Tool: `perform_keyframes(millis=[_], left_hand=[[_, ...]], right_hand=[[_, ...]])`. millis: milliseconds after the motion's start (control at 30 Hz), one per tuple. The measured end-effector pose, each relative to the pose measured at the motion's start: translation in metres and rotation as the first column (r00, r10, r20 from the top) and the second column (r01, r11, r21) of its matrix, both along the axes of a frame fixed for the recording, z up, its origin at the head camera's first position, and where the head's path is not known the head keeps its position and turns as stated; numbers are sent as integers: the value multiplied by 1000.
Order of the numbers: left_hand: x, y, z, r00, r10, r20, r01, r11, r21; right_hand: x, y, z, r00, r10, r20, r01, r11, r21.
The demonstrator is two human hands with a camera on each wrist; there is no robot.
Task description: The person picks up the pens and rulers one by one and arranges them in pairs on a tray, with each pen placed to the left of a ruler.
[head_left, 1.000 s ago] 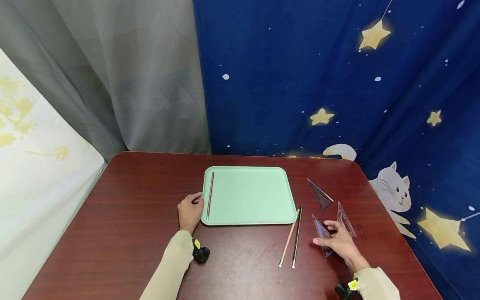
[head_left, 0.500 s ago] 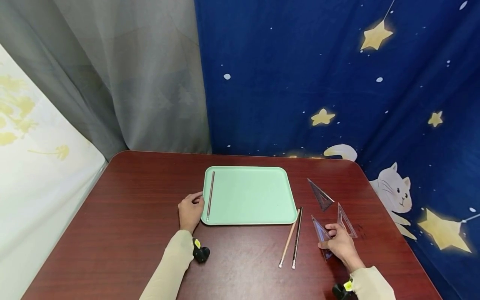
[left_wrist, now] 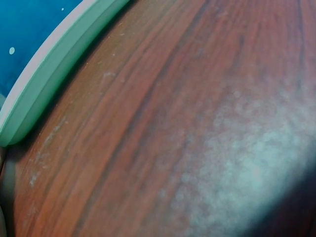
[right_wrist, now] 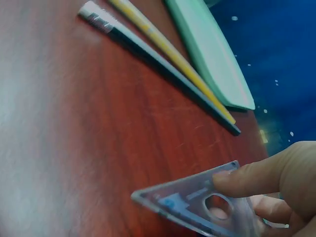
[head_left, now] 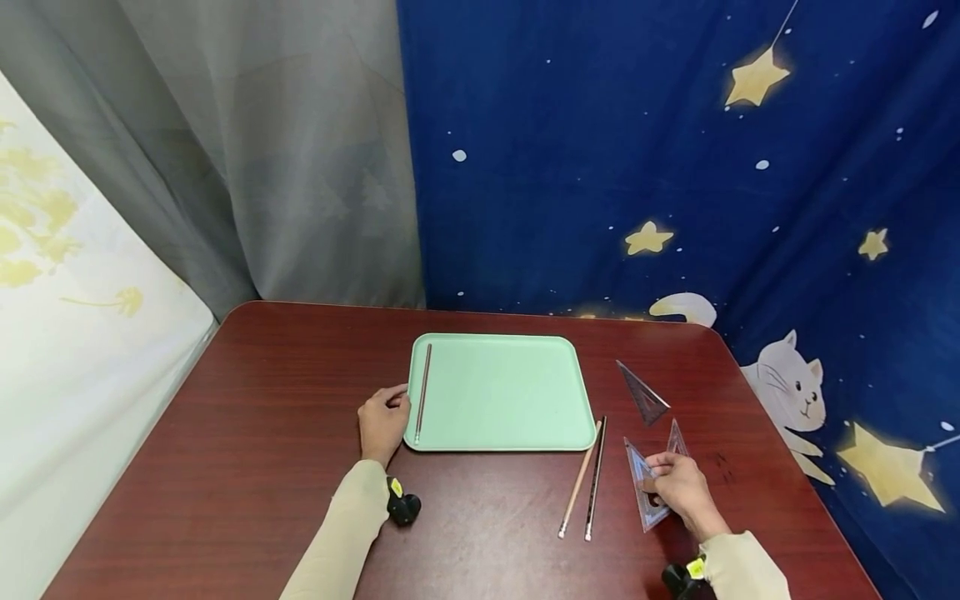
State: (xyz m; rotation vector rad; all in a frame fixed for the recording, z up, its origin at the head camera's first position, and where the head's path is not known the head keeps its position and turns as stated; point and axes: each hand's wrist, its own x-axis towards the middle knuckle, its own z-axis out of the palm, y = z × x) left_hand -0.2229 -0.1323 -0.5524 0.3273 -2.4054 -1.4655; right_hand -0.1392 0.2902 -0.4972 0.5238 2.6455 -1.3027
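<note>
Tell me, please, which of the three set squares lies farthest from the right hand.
The rearmost set square on the table, apart from the right hand; the hand pinches the front-left one and partly hides the third.

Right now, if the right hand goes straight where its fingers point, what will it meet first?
Probably the black pencil; the right hand and its triangle ruler may pass above it, since their height is unclear.

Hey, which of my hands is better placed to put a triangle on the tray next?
Probably your right hand: it pinches one triangle, and the other two triangles lie near it. Your left hand is at the left edge of the tray, away from them.
</note>
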Motion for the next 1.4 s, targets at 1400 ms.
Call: perform_keyframes(millis=[1400], left_hand=[[5, 1, 2, 1000, 2, -29, -2, 1000, -2]], right_hand=[[-22, -10, 16, 982, 186, 15, -137, 773, -620]])
